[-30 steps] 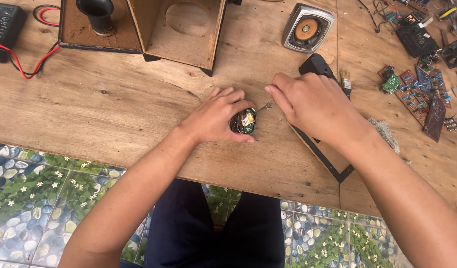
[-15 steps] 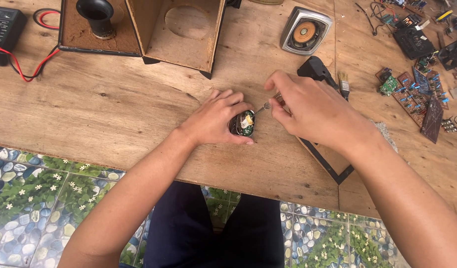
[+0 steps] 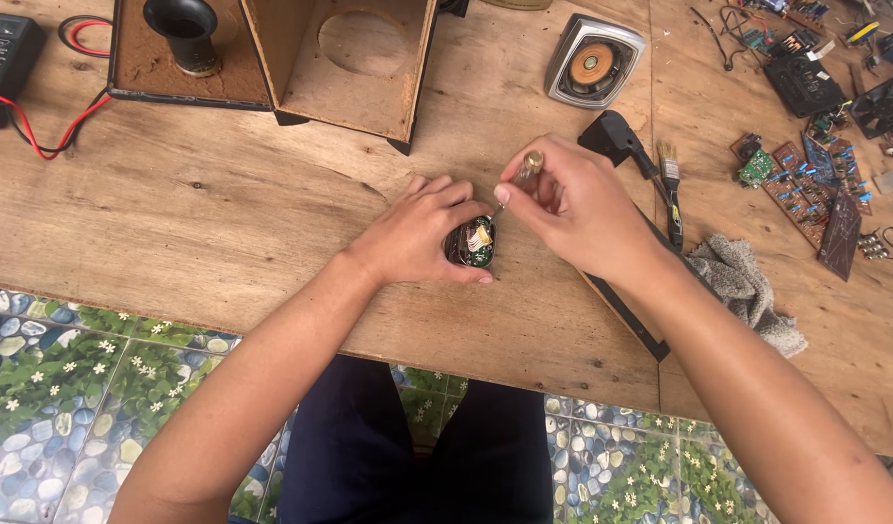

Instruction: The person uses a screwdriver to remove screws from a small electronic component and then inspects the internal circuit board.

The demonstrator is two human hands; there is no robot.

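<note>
Head view: left hand [image 3: 419,233] rests on the wooden desk [image 3: 223,223], fingers closed around a small round electronic part [image 3: 470,243] with a green board showing. Right hand [image 3: 577,209] pinches a small screwdriver [image 3: 520,180], tip down at that part; paintbrush [image 3: 670,184] lies near

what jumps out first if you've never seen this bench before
Mid-table, the left hand steadies a small round black device with a green circuit board showing, while the right hand works a small screwdriver into it. Behind them stands an open wooden speaker box, and loose circuit boards crowd the table's right edge.
</note>
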